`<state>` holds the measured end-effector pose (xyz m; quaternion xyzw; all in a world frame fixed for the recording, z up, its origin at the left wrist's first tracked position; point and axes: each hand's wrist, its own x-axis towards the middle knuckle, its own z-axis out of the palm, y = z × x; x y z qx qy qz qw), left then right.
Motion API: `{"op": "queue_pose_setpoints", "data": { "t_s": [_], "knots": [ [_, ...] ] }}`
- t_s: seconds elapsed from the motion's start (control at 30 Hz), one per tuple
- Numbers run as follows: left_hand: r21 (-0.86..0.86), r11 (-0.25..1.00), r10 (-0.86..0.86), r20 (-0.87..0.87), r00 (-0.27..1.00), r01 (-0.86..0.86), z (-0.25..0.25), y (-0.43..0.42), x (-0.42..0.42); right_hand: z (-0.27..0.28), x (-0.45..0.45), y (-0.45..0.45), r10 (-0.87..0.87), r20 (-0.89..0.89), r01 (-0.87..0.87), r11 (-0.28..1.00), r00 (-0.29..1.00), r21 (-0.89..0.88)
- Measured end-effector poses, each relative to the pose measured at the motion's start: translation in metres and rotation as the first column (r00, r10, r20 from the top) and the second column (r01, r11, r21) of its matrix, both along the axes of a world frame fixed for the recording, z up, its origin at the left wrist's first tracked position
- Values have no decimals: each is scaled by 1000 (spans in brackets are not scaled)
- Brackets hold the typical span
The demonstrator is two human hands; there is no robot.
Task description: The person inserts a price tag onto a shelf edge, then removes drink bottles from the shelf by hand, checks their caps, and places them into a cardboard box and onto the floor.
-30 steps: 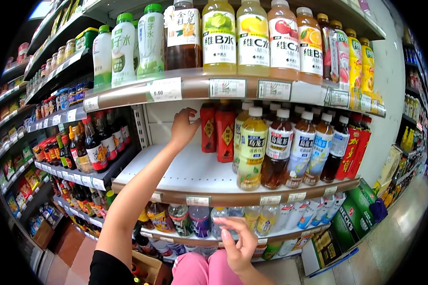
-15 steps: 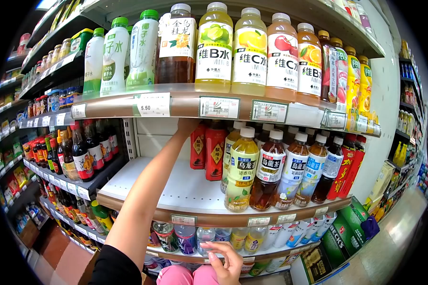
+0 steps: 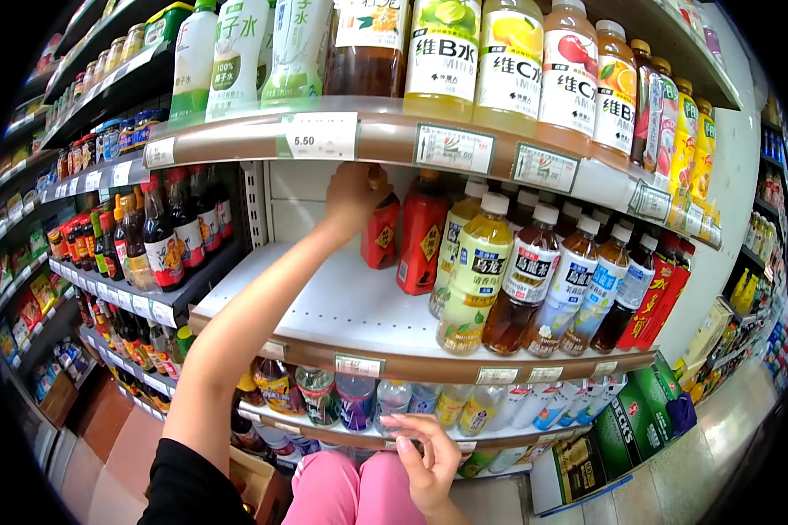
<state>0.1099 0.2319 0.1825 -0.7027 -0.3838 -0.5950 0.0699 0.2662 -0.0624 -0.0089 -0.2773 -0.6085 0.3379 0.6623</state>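
- Head view: left hand (image 3: 353, 198) grips a red bottle (image 3: 381, 242) near its top, its body just below the fingers.
- Another red bottle (image 3: 420, 249) stands just right of that hand.
- Right hand (image 3: 427, 457), well below, is loosely open.

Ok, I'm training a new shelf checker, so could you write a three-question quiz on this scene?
1. The left hand is at: A) the green cartons, B) the red bottles, C) the white-capped bottles?
2. True or false: the right hand holds a bottle.
3. Fill in: the white price tag just above the left hand reads ____.

Key: 1. B. 2. False; it is empty. 3. 5.50.
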Motion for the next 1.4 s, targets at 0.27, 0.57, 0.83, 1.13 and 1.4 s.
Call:
{"op": "queue_pose_setpoints", "data": {
  "t_s": [0.27, 0.57, 0.83, 1.13, 1.4],
  "knots": [
    [-39, 998, 52, -93, 994, -56, -20, -97, -34, 38, -20, 21, 180, -75, -189, 972, 981, -139],
    [24, 999, 41, -88, 995, -39, -43, -198, -51, 55, -74, 61, 557, -703, -776, 630, 443, 10],
    [90, 993, 87, -112, 990, -77, -74, -256, -60, 58, -99, 59, 526, -822, -836, 536, 221, 118],
    [312, 911, 326, -143, 935, -270, -101, -329, -97, 56, -129, 15, 669, -675, -888, 458, 311, 44],
    [151, 866, 500, -287, 817, -477, -98, -418, -149, 44, -183, -30, 781, -610, -991, 110, 134, -77]
  ]
}}
